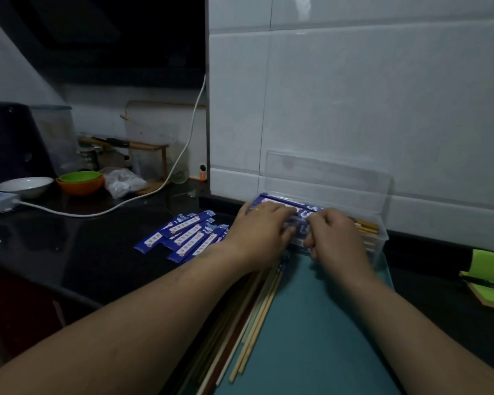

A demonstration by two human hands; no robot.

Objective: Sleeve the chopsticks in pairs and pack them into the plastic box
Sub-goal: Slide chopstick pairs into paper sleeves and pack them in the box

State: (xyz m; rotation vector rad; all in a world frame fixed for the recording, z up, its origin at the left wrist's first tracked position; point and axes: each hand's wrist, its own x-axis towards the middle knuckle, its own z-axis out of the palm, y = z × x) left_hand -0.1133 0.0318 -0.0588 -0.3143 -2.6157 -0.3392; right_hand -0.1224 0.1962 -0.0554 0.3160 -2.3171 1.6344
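A clear plastic box lies against the tiled wall with its lid standing open. Sleeved chopsticks in blue paper lie inside it, their wooden ends showing at the right. My left hand rests over the box's left half, fingers curled onto the blue sleeves. My right hand is beside it, fingers curled down on the same sleeved pairs. Empty blue sleeves lie in a loose pile to the left. Bare chopsticks lie under my left forearm on a teal mat.
The dark counter holds a white bowl, stacked green and orange bowls, a plastic bag, a white cable and a wooden rack at the back left. A green notepad lies at the right edge.
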